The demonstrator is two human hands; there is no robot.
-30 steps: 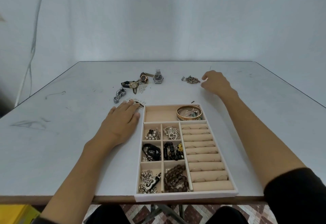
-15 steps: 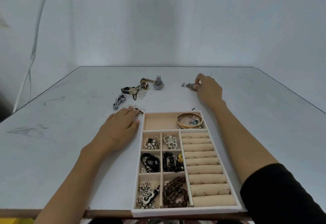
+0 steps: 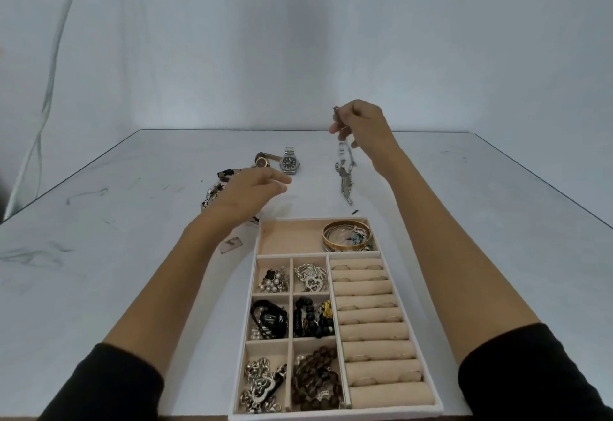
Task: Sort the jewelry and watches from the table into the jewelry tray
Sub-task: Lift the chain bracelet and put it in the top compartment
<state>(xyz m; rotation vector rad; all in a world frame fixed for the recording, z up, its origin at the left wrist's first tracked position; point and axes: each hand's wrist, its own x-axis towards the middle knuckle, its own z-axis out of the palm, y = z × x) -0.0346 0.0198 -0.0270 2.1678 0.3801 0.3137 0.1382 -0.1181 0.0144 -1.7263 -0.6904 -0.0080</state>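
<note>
A beige jewelry tray [image 3: 289, 238] lies near the table's front edge, its small compartments holding bracelets, beads and brooches, with gold bangles [image 3: 345, 236] in its top section. My right hand [image 3: 361, 128] is raised above the table and pinches a silver chain bracelet [image 3: 345, 172] that dangles down. My left hand [image 3: 252, 191] hovers above the table left of the chain, fingers relaxed and empty. Behind it lie a steel watch [image 3: 290, 164], a brown-dial watch [image 3: 262, 161] and a black-strap watch [image 3: 226, 173], partly hidden by the hand.
A small flat tag [image 3: 232, 243] lies on the grey table [image 3: 99, 254] left of the tray's top corner. A tiny dark bit [image 3: 354, 211] sits just beyond the tray. A wall stands behind the table's far edge.
My right hand picked the silver chain up off the table and lifted it high. My left hand rose from the table beside the tray and moved forward.
</note>
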